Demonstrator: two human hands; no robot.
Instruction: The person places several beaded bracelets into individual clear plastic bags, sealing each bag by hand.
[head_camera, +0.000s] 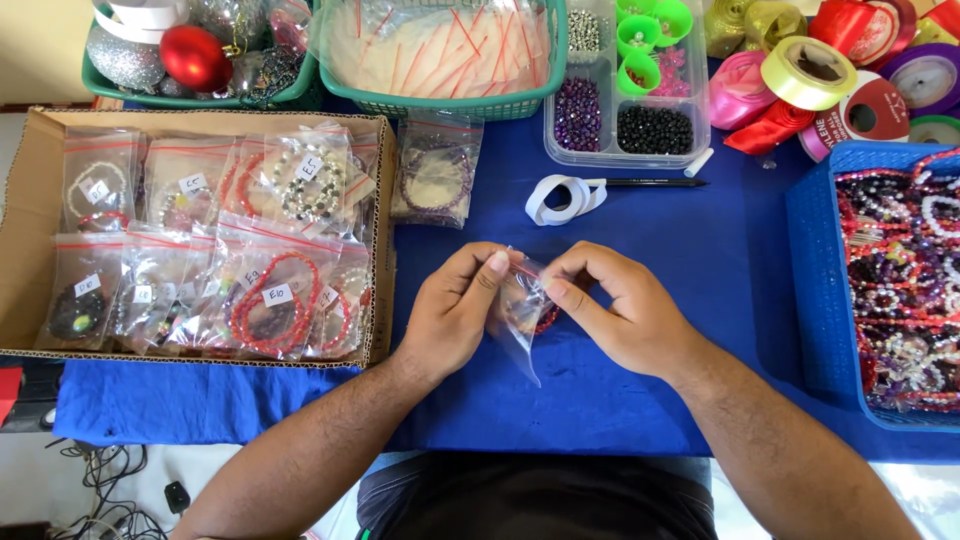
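Observation:
Both my hands hold one small clear zip bag (520, 318) over the blue tablecloth (700, 260). My left hand (455, 305) pinches the bag's top left edge with thumb and forefinger. My right hand (615, 305) pinches the top right edge. A dark red beaded bracelet (547, 318) shows inside the bag, partly hidden by my right thumb. The bag's lower corner hangs down toward me.
A cardboard box (30, 215) of bagged bracelets with white labels lies at the left. A blue basket (815, 290) of loose bracelets stands at the right. Farther back are a green basket of empty bags (440, 100), a bead organiser (620, 120), ribbon rolls (810, 75), a label strip (560, 198) and a pen (650, 182).

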